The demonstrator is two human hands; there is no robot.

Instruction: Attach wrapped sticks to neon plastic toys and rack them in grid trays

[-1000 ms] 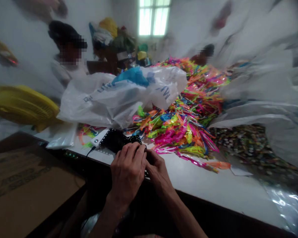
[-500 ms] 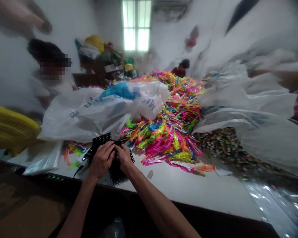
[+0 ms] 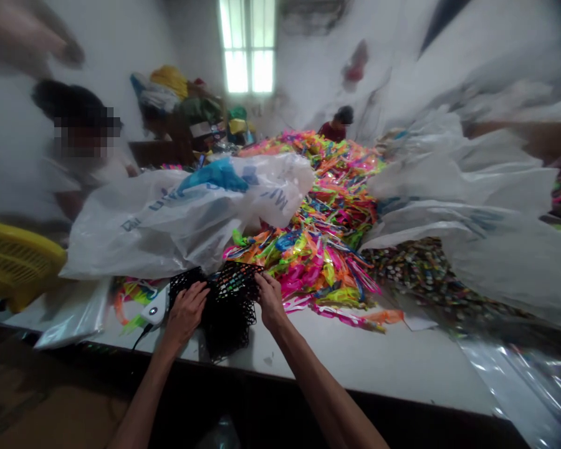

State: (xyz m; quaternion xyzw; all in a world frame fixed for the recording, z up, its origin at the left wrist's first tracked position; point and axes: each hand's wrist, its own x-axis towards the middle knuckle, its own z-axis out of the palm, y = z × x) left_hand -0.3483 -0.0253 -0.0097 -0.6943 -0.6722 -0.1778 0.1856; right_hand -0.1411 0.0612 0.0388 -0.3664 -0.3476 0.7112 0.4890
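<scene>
My left hand (image 3: 187, 312) lies flat, fingers stretched out, on dark perforated material at the left of a stack of black mesh sheets (image 3: 227, 324). With fingers pinched, my right hand (image 3: 270, 298) holds the right edge of a black mesh sheet (image 3: 236, 279). That sheet is lifted and tilted off the stack, and bright colours show through its holes. Beside my left hand sits a white device (image 3: 154, 308) with a round button and a black cable (image 3: 141, 337). What lies under my left palm is hidden.
A large heap of neon plastic pieces (image 3: 318, 268) covers the table's middle. White printed sacks (image 3: 182, 212) lie behind the mesh, more (image 3: 486, 243) at right. A yellow basket (image 3: 19, 259) and clear bags (image 3: 75, 315) are at left. Two people (image 3: 81, 162) sit beyond.
My hands have moved apart. My right hand has gone right, raising a mesh sheet by its edge. More of the white device shows, and the view has shifted slightly.
</scene>
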